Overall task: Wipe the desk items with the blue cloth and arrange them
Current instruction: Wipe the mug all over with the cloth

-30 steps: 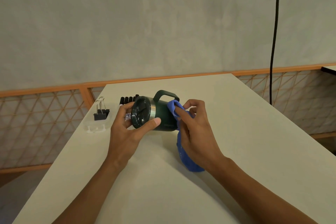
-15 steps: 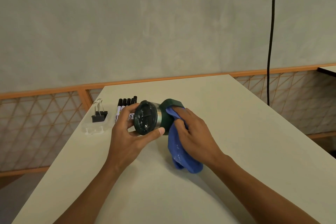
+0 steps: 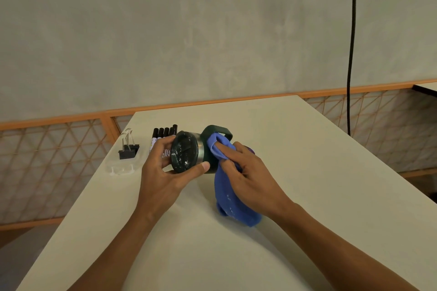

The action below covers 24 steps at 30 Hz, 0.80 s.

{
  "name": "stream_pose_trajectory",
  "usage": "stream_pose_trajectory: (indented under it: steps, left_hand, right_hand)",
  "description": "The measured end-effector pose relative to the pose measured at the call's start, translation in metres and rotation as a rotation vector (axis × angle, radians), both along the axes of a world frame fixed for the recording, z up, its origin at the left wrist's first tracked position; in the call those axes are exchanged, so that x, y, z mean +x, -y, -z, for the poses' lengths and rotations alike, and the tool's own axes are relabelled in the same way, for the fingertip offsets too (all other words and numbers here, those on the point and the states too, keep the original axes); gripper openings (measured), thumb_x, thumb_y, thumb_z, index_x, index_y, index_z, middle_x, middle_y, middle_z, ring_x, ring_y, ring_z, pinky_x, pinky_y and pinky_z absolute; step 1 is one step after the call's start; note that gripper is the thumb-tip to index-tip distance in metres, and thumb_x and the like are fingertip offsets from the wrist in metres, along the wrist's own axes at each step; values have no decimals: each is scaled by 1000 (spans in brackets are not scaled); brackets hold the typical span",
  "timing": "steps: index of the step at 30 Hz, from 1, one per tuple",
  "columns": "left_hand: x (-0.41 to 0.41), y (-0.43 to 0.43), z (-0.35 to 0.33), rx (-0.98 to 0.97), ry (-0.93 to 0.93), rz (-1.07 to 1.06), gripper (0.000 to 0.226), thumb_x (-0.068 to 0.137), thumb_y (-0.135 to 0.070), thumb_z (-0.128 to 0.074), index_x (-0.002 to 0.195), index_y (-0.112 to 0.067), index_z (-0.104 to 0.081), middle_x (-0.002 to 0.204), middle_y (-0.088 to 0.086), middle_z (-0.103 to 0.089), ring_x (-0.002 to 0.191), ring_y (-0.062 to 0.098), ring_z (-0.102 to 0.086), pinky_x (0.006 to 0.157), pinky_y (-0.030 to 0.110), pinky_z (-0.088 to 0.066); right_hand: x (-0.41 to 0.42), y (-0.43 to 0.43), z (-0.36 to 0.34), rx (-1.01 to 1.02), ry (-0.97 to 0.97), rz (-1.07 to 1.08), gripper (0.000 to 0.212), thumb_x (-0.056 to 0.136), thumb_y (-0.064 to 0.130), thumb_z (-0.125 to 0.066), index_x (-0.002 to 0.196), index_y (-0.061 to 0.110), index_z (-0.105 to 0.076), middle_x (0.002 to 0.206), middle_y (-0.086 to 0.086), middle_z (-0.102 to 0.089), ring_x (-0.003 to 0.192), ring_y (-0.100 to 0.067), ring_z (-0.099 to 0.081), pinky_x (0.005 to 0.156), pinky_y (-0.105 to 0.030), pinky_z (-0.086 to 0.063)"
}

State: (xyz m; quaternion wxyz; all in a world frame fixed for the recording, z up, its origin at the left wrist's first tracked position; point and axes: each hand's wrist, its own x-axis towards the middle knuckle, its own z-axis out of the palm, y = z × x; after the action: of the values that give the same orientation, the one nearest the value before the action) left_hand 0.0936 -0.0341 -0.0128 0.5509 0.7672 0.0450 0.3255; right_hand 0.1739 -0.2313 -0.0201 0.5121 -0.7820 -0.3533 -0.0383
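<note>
One cloth (image 3: 233, 198) shifted, right hand (image 3: 254, 172) clutching it, left hand (image 3: 160, 177) gripping one mug (image 3: 185, 153)

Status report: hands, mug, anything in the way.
Left hand grips mug at lid end, mug on its side. Right hand presses cloth to mug body. Markers, clips beyond, not blocking.

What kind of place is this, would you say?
Likely an office or study workspace: a plain pale desk, black markers lined up beside binder clips at its far left edge, and an orange-framed mesh partition along the desk's side.
</note>
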Motion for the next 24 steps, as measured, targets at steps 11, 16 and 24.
stream_pose_trajectory:
  steps: [11, 16, 24]
  left_hand:
    - [3, 0, 1, 18, -6, 18, 83, 63, -41, -105, 134, -33, -62, 126, -9, -71, 112, 14, -74, 83, 29, -66]
    - [2, -1, 1, 63, 10, -28, 81, 63, -41, -103, 132, -34, -62, 127, -11, -69, 114, 10, -71, 83, 28, -65]
    - [0, -10, -4, 125, 55, -117, 81, 63, -46, -101, 132, -32, -61, 127, -18, -65, 115, 5, -67, 80, 15, -60]
  right_hand:
    - [-3, -6, -7, 158, -188, 16, 36, 113, 21, -46, 134, 39, -69, 110, 7, -66, 106, -13, -65, 95, -28, -50]
    - [-7, -4, -3, -43, 23, 39, 22, 110, 20, -41, 109, 25, -63, 91, -2, -54, 87, -21, -54, 79, -43, -48]
    - [2, 1, 11, -453, 500, 277, 48, 104, 35, -21, 128, 19, -59, 92, 3, -49, 77, -21, -42, 79, -35, -31]
